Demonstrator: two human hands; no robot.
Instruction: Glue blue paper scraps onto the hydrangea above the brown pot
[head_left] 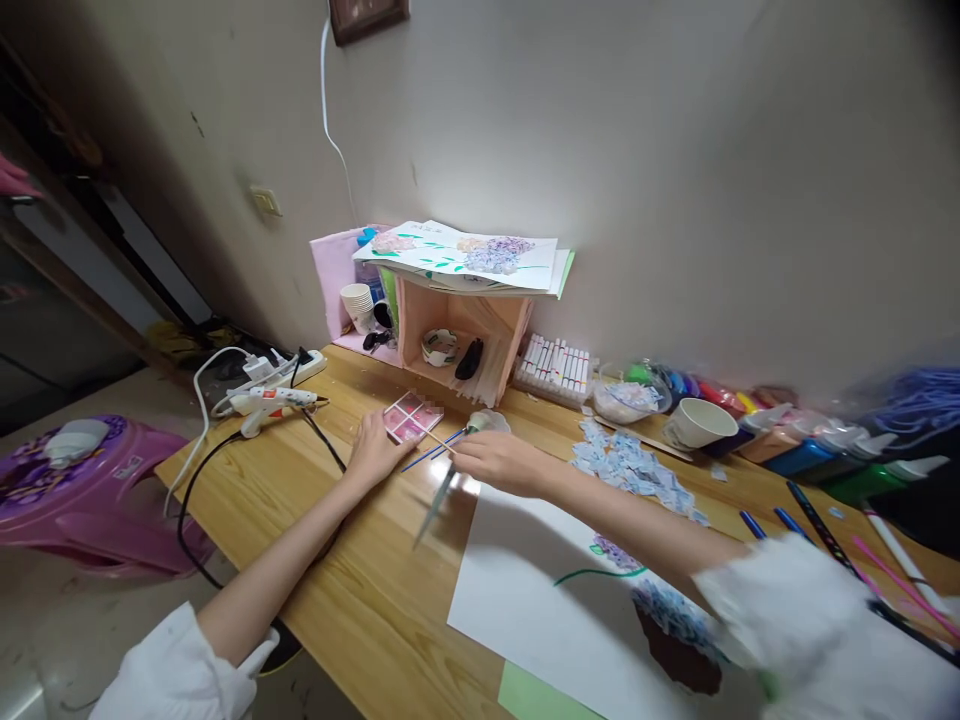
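My left hand [373,450] is closed at the near left edge of a flat pink square piece [405,428] with white dividing lines, steadying it on the wooden table. A thin light wooden stick [441,441] is pinched in my right hand [491,462], its tip reaching the pink piece's near right edge. Below the right hand, a grey pointed blade [431,515] slants across the table; its upper end is hidden at the hand. A blue pen-like stick [420,457] lies between the hands. White paper [517,590] with purple and blue paper-scrap flowers lies under my right forearm.
A glue gun [274,400] and its cable lie at left by a power strip [300,372]. Behind stands a pink cardboard shelf [517,345] topped with flower pictures. Markers [556,362], blue paper scraps [637,475], a paper cup [701,425] and paint bottles [802,458] line the right.
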